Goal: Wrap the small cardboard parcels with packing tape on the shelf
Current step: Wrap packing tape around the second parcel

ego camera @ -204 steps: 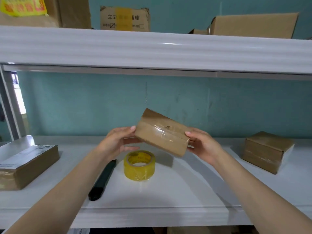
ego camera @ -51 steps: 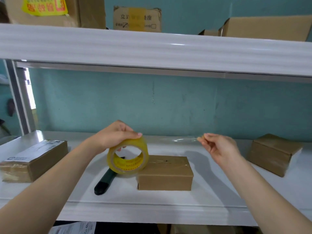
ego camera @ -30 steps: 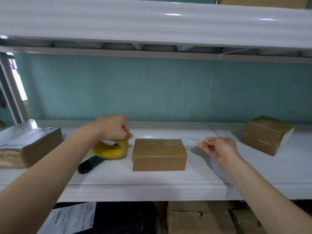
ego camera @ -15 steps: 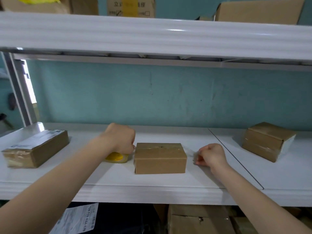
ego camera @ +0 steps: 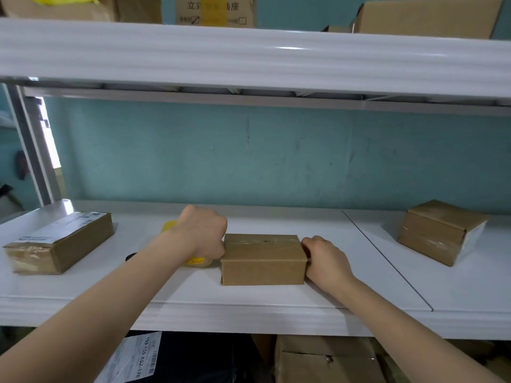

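On the shelf [ego camera: 249, 302] the middle parcel [ego camera: 262, 261] lies near the front edge, between my hands. My left hand [ego camera: 201, 236] touches its left end, with the tape roll [ego camera: 197, 262] under it. My right hand [ego camera: 326, 261] rests against its right end. A second parcel [ego camera: 59, 244] lies well apart to the left, and a third parcel [ego camera: 439, 233] to the right, further back. Boxes [ego camera: 425, 17] stand on the upper shelf [ego camera: 249, 59].

parcel [ego camera: 262, 258]: lies flat near the front edge of the white shelf [ego camera: 249, 305], clear tape along its top
left hand [ego camera: 201, 236]: curled over the yellow tape roll [ego camera: 197, 261], against the parcel's left end
right hand [ego camera: 323, 258]: fingers curled, pressed to the parcel's right end; anything they pinch is hidden
other boxes: left box [ego camera: 60, 244] and right box [ego camera: 439, 233], well apart
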`<state>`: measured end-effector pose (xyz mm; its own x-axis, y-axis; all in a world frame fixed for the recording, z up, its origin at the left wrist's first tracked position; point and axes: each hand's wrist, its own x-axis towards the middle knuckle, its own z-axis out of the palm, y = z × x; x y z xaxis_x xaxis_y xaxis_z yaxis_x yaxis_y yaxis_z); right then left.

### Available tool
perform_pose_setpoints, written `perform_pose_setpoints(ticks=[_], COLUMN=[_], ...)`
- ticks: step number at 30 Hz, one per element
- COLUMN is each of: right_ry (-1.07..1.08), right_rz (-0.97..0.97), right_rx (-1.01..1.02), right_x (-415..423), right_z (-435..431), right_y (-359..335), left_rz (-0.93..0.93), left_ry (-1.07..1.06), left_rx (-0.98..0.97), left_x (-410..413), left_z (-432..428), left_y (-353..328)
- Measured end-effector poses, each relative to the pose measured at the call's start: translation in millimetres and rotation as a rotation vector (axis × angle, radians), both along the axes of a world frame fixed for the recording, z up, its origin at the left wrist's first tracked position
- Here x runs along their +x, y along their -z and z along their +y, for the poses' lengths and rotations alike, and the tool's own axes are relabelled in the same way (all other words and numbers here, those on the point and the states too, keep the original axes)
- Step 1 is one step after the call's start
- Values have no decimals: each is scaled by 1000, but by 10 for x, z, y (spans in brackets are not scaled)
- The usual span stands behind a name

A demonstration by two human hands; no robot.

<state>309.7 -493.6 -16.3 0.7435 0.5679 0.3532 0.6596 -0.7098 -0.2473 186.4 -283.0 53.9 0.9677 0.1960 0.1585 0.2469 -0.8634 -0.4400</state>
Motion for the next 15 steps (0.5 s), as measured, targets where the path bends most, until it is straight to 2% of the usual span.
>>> perform_pose_setpoints(ticks=[3, 8, 10, 13, 15], right_ry=[-87, -225, -154, -33, -97], right_rz=[110, 715, 706, 587, 645], right_rx=[-43, 58, 125, 438, 500], right_x=[40, 46, 84, 71, -51], right_z=[-36, -200, -219, -136, -27], right_y=[-69, -342, -395, -442, -413], left_rz=[3, -4, -13, -25, -27], left_ry=[11, 25, 28, 25, 24], left_rx=[10, 27, 32, 36, 27], left_x=[1, -7, -15, -34, -45], left_z=[-13, -35, -31, -18, -26], left_y=[-6, 7, 6, -10, -8])
